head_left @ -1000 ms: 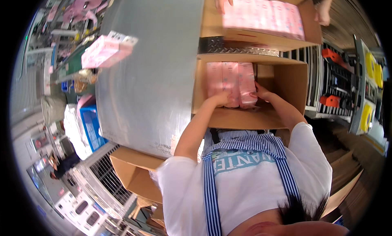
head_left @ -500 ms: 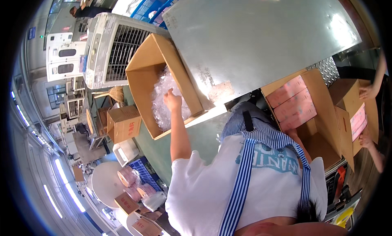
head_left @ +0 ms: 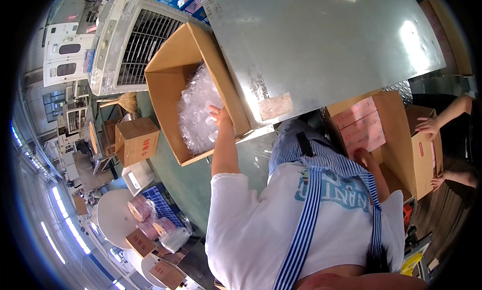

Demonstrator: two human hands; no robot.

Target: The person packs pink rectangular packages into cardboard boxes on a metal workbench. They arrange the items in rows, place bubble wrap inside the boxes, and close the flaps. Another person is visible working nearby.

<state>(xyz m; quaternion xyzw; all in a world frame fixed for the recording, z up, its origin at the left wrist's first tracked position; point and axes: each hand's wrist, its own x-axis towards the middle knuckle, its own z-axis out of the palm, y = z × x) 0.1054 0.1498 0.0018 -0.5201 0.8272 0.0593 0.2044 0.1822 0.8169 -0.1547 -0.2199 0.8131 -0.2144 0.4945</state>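
Observation:
My left hand reaches into an open brown carton filled with clear plastic pieces. Its fingers are apart and touch the pieces near the carton's right wall; nothing is plainly gripped. On the right, my right hand is inside another open carton, against the near end of a layer of pink packs. Its fingers look curled, and whether something small is in them does not show.
A grey metal table lies beyond both cartons. A slatted white cooler adjoins the left carton. At far right, a co-worker's hands hold another carton. A broom and a smaller carton are at left.
My left hand has moved toward the right wall of its carton, fingers more spread. My right hand has shifted onto the pink packs. The co-worker's carton has turned, mostly hiding its pink contents.

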